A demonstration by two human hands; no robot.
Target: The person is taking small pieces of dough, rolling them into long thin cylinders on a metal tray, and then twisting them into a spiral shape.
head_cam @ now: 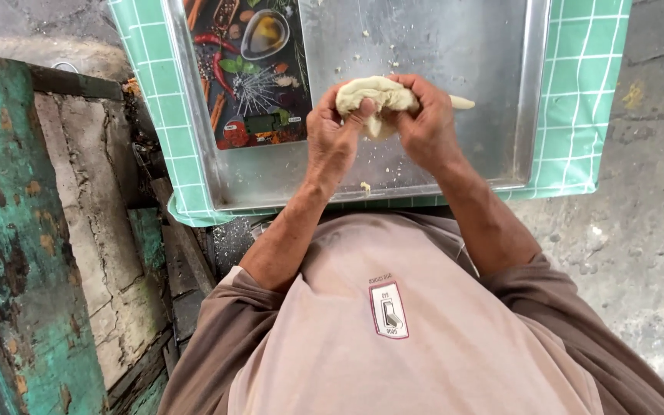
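Both hands hold one pale lump of dough (pixel 374 96) above a metal tray (pixel 455 46). My left hand (pixel 332 134) grips its left side, thumb pressed into the dough. On the other side, my right hand (pixel 424 123) wraps over the dough, and a thin tail of it sticks out past the fingers to the right. Small dough crumbs lie scattered on the tray's floor.
A dark flat kitchen scale (pixel 251 69) printed with spices and vegetables lies in the tray's left part. The tray rests on a green checked cloth (pixel 578 92). A worn teal and cracked concrete ledge (pixel 55 230) runs along the left. Grey concrete floor (pixel 639 230) lies to the right.
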